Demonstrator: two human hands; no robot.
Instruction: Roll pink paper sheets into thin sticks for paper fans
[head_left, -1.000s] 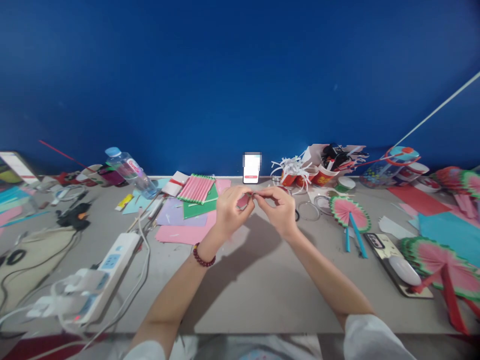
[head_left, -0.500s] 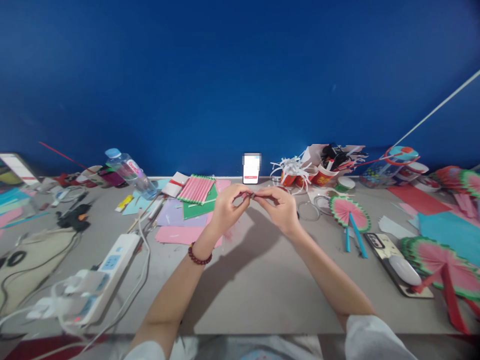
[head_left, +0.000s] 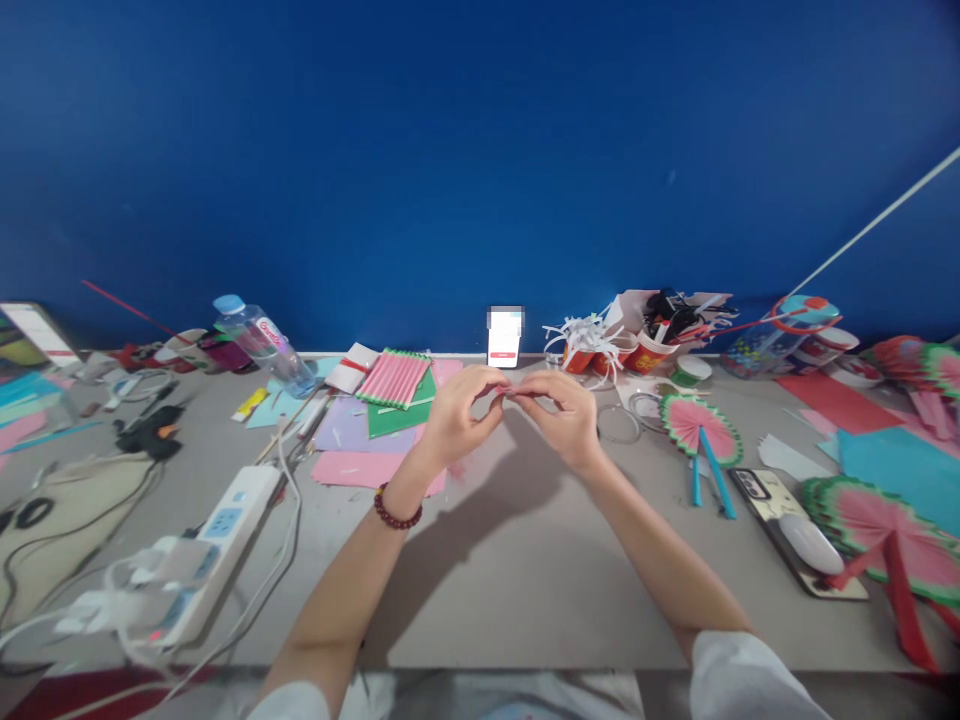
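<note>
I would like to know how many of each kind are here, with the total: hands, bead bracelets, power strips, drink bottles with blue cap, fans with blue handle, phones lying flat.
Hands, left hand and right hand: 2
Bead bracelet: 1
Power strip: 1
Blue-capped drink bottle: 1
Blue-handled fan: 1
Phone lying flat: 1
Total: 7

A plain, deep blue wall [head_left: 480,150] fills the upper half of the view, a little lighter toward its middle and darker in the top corners, with a faint pale mark [head_left: 671,177] right of centre. A thin whitish strip [head_left: 465,355] runs along its foot. Below spreads a matte grey surface [head_left: 480,610], its front edge nearly straight; a soft shadow [head_left: 480,530] crosses its middle.
</note>
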